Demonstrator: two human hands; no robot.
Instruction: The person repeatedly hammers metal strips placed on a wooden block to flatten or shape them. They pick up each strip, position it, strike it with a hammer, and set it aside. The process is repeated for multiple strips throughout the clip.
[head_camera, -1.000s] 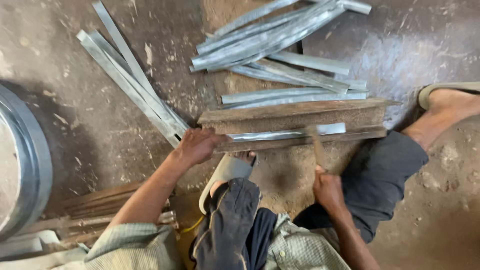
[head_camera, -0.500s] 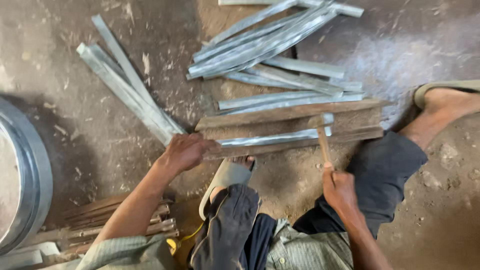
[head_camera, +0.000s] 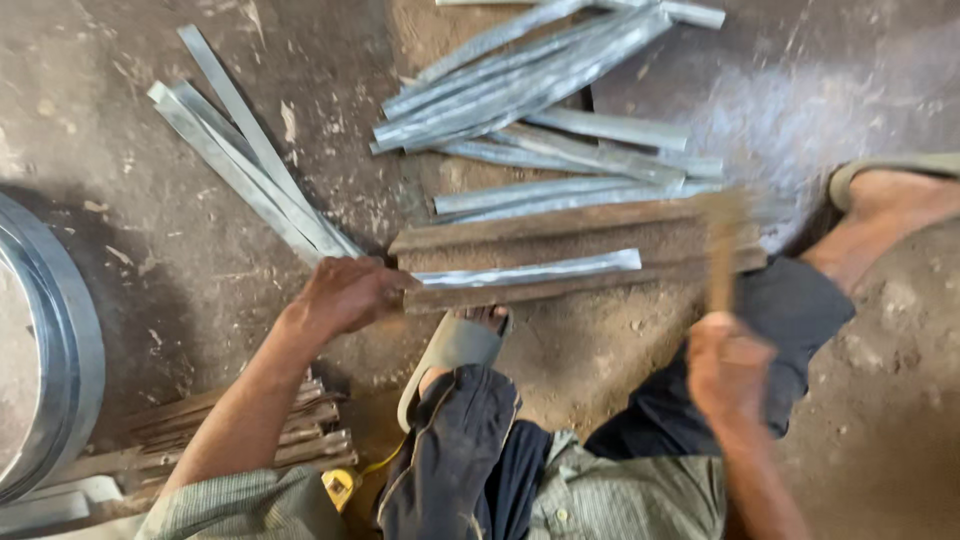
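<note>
The right hand (head_camera: 728, 365) and its hammer (head_camera: 722, 240) are smeared by motion; the hammer's head cannot be made out. The left hand (head_camera: 345, 295) hides the metal strip's (head_camera: 530, 270) near end. The round metal rim (head_camera: 70, 350) runs off the left edge.

Single head cam, worn by the person, looks almost straight down at the dirt floor (head_camera: 170, 290) from approx seated height, fairly close. Frame covers knees, both arms and the wooden beam (head_camera: 560, 250) ahead. Right side motion-blurred, probably mid-swing.
</note>
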